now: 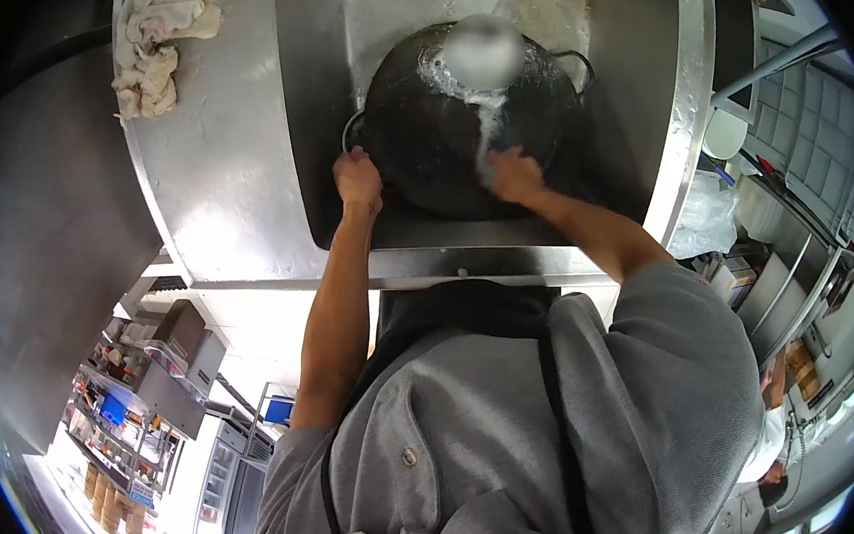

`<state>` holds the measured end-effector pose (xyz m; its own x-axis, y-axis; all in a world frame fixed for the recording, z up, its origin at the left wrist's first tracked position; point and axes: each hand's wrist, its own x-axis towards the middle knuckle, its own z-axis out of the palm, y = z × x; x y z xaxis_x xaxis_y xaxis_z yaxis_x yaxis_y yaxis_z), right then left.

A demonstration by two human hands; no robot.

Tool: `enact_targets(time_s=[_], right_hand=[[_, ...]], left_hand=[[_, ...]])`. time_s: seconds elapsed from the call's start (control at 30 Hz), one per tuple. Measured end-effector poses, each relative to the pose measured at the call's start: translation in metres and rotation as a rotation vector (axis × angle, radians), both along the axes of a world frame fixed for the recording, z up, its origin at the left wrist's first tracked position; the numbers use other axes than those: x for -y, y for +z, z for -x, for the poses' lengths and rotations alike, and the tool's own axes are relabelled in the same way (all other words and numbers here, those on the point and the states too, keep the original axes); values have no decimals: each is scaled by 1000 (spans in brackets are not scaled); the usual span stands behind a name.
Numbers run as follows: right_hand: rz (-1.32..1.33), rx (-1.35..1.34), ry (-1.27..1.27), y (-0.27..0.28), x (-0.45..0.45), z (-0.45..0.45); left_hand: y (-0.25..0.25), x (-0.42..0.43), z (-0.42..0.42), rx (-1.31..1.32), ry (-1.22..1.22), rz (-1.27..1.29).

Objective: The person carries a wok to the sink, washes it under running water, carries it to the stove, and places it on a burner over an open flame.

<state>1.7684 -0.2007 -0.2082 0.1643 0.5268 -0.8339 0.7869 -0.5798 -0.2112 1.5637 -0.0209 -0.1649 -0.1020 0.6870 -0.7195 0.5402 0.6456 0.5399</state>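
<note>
A large black wok (pixel 416 156) with two loop handles lies in a metal sink (pixel 311 77). My left hand (pixel 359 179) is closed around the loop handle at the wok's left side. Over the wok's dark surface, my right hand (pixel 516 176) is curled, and what it grips is hidden or too blurred to name. Beside its fingers runs a whitish streak of water or foam (pixel 489 121). A blurred, pale round shape (pixel 484 53) covers the wok's far part; I cannot tell what it is.
Crumpled cloths (pixel 159 40) lie on the metal counter (pixel 209 170) left of the sink. The sink's front edge (pixel 467 262) runs close to my body. Shelves (pixel 124 424) stand at lower left. Another person (pixel 769 445) is at the far right, near a plastic bag (pixel 707 217).
</note>
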Motion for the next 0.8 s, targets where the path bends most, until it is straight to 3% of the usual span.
enact_targets(time_s=[0.07, 0.13, 0.17, 0.2, 0.27, 0.33, 0.43, 0.53, 0.6, 0.67, 0.73, 0.8], right_hand=[[-29, -411, -67, 49, -35, 31], [-118, -443, -89, 45, -24, 35], [-211, -477, -114, 41, -16, 39], [-286, -396, 16, 11, 9, 27], [28, -124, 160, 36, 2, -39], [-320, 248, 362, -13, 18, -101], [-534, 439, 534, -55, -33, -155], [-552, 462, 402, -58, -54, -141], [-435, 297, -69, -84, -18, -107], [-269, 359, 195, -64, 6, -61], [-103, -60, 43, -20, -5, -19], [-498, -151, -50, -62, -11, 30]], left_hand=[[12, 2, -5, -59, 12, 4], [14, 5, -1, -133, 17, 15], [3, 5, 8, -147, -92, -42], [-4, 2, 13, -153, -205, -109], [0, 2, 13, -127, -138, -68], [5, 2, 0, -81, -74, -21], [12, -5, -12, -93, -119, -82], [24, -8, -1, -204, -230, -167], [34, -16, -10, -250, -325, -337], [35, -24, -19, -237, -323, -347], [36, -23, -23, -237, -323, -334], [44, -27, -39, -253, -382, -308]])
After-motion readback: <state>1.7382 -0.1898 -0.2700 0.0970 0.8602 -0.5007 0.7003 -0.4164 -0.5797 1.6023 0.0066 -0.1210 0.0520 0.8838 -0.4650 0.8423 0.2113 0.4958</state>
